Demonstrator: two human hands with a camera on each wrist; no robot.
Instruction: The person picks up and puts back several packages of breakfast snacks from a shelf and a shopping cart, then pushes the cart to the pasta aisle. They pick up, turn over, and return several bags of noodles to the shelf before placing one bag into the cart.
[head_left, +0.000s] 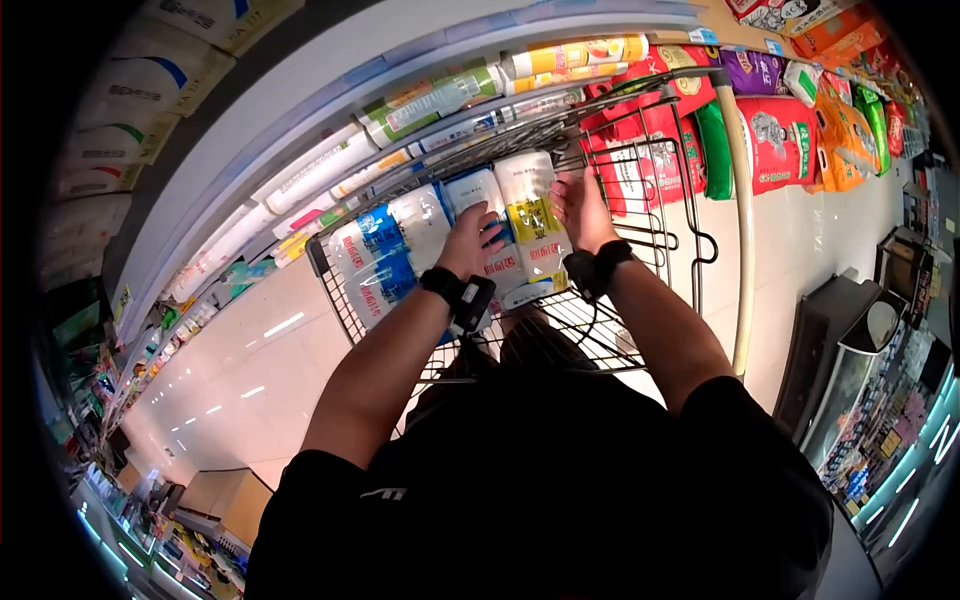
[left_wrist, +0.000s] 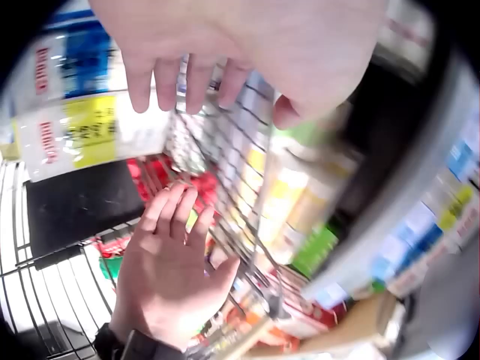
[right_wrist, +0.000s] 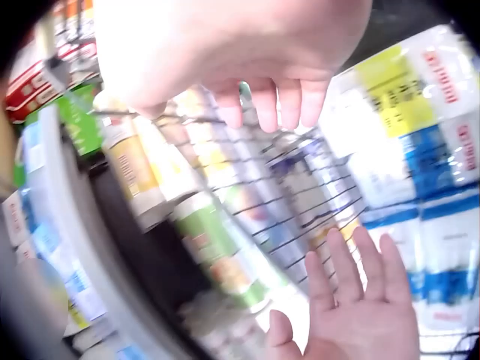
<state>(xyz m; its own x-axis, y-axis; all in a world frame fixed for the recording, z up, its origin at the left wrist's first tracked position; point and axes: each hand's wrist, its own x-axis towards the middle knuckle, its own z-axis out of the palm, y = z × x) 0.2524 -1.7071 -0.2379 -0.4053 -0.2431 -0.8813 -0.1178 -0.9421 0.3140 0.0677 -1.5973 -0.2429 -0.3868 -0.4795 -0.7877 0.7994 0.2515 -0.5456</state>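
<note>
My left hand (head_left: 468, 242) is over the white plastic-wrapped packs in a wire shopping cart (head_left: 690, 185), fingers spread and loosely extended. Opposite it, my right hand (head_left: 585, 212) is held beside a white pack with a yellow band (head_left: 537, 215), its fingers straight. Both hands are without anything in their grasp. White packs with blue bands (head_left: 383, 235) lie farther left in the cart. From the left wrist, the yellow-banded pack (left_wrist: 94, 129) shows beyond my fingertips. In the right wrist view the blue-banded packs (right_wrist: 431, 161) fill the right side.
Shelves (head_left: 300, 95) of wrapped rolls run close along the cart's far side. Red bags (head_left: 775, 145) and orange bags (head_left: 843, 150) stand beyond the cart's pale handle (head_left: 742, 230). A dark flat panel (left_wrist: 79, 210) lies against the cart wires.
</note>
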